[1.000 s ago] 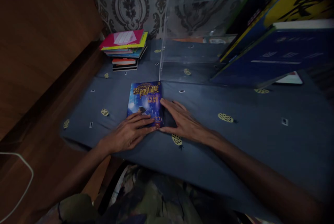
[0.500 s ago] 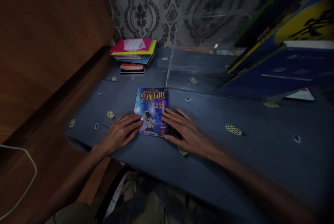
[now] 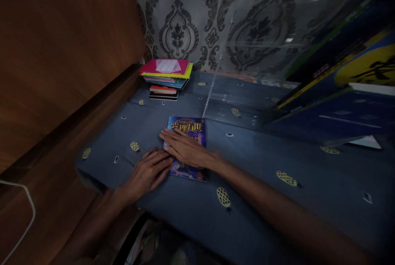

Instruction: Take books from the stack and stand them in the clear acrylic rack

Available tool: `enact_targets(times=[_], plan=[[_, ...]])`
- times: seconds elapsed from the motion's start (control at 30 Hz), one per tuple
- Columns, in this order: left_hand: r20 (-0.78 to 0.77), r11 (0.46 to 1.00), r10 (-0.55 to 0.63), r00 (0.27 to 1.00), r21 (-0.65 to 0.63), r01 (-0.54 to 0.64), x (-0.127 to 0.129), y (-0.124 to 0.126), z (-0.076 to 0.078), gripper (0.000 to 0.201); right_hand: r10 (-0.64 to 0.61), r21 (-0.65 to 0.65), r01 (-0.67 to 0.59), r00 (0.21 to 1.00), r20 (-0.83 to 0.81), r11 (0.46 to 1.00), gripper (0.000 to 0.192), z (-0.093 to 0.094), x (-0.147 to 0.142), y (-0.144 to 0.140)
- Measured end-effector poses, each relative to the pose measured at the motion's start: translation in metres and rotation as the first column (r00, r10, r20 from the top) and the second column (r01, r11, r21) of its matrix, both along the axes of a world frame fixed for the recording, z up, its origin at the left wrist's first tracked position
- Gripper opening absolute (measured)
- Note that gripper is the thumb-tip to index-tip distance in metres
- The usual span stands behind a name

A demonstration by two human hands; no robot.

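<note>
Right hand [image 3: 185,149] lies flat and spread across the cover of the blue book [image 3: 189,146], palm down, fingers reaching toward the spine side. Nothing pinched here, just a broad press that pins the book to the cloth. The left hand [image 3: 148,173] rests just beside it, fingers loosely extended and open, tips touching the book's near left edge, likely bracing that side so the thing cannot slide.

The book sits directly under the right palm, lying face up on the blue tablecloth [image 3: 256,182]. Its cover looks glossy, a thin paperback with gold lettering at the far end; the lower half is hidden by the hand and the light is dim, so the artwork is hard to make out.

Outward now. The cloth is soft, slightly rumpled, dotted with small yellow ovals. Just beyond the book's far right corner stands a clear acrylic panel [image 3: 216,75], hard and upright, edge catching the light. Farther out past the left hand, a stack of books [image 3: 166,77] sits squared against the patterned wallpaper [image 3: 216,14], pink cover on top. Well to the right of the forearm, large dark blue books [image 3: 345,112] lean at a tilt.
</note>
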State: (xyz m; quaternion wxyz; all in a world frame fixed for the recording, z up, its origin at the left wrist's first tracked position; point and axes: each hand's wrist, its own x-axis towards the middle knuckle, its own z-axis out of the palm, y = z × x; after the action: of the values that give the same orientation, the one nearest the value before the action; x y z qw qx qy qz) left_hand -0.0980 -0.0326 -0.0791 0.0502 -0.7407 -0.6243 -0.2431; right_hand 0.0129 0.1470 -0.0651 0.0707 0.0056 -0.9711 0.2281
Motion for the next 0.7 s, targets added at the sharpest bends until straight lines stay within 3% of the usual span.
enact_targets(times=[0.17, 0.4, 0.53, 0.7], plan=[[0.023, 1.000, 0.012, 1.000, -0.007, -0.012, -0.002, 0.000, -0.005, 0.034, -0.131, 0.092, 0.132, 0.991, -0.012, 0.987, 0.062, -0.012, -0.010, 0.028], [0.021, 1.000, 0.011, 1.000, -0.003, -0.011, -0.002, 0.000, -0.006, 0.034, -0.402, 0.095, 0.404, 0.915, -0.038, 0.910, 0.068, -0.028, 0.020, 0.053], [0.028, 1.000, 0.009, 1.000, -0.008, -0.009, -0.002, -0.001, -0.004, 0.033, -0.470, 0.079, 0.474, 0.881, -0.057, 0.877, 0.073, -0.034, 0.043, 0.045], [0.034, 1.000, 0.009, 0.999, -0.023, -0.008, -0.002, 0.000, -0.003, 0.033, -0.464, 0.110, 0.470, 0.882, -0.078, 0.876, 0.073, -0.038, 0.067, 0.017]])
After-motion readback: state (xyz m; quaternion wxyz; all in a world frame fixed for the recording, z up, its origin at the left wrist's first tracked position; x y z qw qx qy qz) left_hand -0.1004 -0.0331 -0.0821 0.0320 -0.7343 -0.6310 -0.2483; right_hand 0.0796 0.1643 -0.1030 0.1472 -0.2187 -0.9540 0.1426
